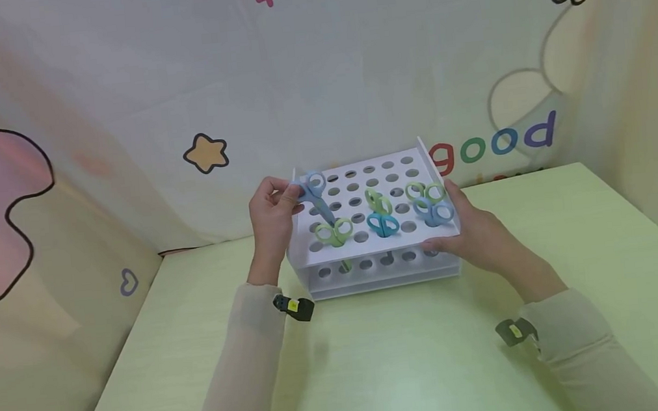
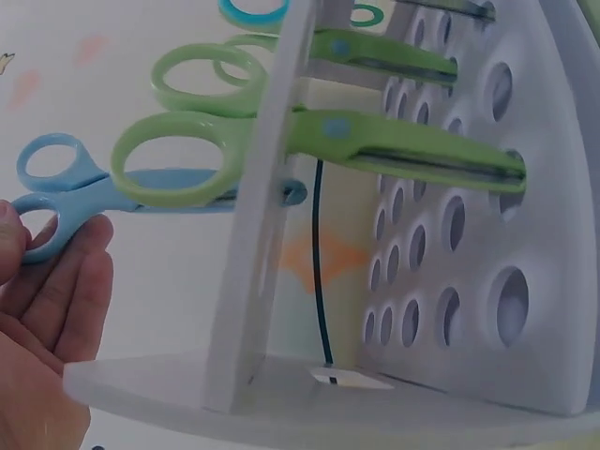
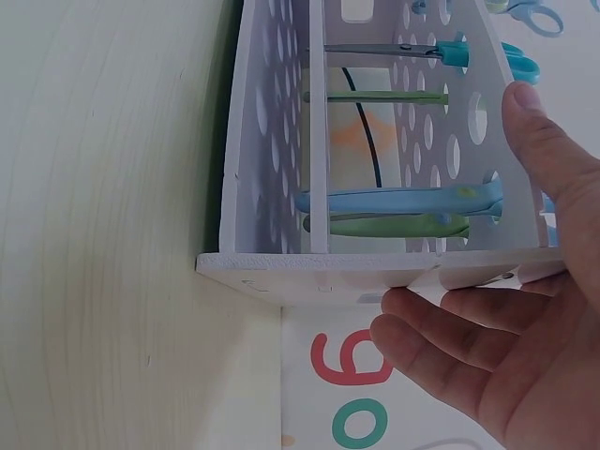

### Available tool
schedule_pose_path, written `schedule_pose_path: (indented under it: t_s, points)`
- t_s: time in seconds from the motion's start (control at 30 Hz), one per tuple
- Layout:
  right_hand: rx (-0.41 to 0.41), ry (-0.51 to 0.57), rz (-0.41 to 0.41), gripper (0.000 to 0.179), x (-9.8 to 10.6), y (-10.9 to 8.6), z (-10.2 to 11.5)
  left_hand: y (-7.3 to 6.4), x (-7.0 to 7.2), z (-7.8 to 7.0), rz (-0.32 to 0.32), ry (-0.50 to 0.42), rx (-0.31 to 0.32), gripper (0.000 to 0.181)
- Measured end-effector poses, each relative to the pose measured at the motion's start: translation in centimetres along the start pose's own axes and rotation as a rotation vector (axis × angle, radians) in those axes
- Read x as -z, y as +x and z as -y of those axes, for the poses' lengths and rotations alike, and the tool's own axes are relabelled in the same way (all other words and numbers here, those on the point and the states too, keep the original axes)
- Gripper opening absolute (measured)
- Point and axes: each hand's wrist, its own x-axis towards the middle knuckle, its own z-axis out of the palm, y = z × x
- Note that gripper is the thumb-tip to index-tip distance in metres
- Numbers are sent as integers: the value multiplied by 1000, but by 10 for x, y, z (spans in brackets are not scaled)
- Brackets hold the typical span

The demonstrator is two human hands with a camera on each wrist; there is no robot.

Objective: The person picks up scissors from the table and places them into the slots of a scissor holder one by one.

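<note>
Light-blue scissors point(image 1: 314, 197) are pinched by their handles between the thumb and fingers of my left hand point(image 1: 271, 214). They tilt, and in the left wrist view the tip of these scissors point(image 2: 178, 190) pokes just through the top plate of a white holed rack point(image 1: 375, 246). Green scissors point(image 1: 334, 232) stand in the rack's front left. Teal scissors point(image 1: 383, 224) and other green scissors point(image 1: 378, 202) are at its middle; light-blue scissors point(image 1: 433, 211) and green scissors point(image 1: 424, 192) at its right. My right hand point(image 1: 478, 231) grips the rack's right end, thumb over the top edge, fingers against the side panel point(image 3: 375, 281).
The rack stands on a pale green table point(image 1: 377, 358), towards its back edge. Behind hangs a cloth point(image 1: 319, 89) printed with shapes and letters. Each wrist wears a small black camera, one on the left point(image 1: 294, 306) and one on the right point(image 1: 516, 331).
</note>
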Motion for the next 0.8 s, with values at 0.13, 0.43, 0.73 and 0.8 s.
schedule_pose_path:
  t_s: [0.13,0.43,0.73,0.8]
  points:
    - [2,3,-1,125,-1,1,-1,1,0,2,-3,79,-26,14]
    - [3,3,1,126,1,0,-1,2,1,3,26,254,-20,17]
    - [-6,3,9,126,0,0,-1,2,3,6,60,409,60,15]
    - [-9,3,9,126,0,0,-1,2,3,8,64,430,75,15]
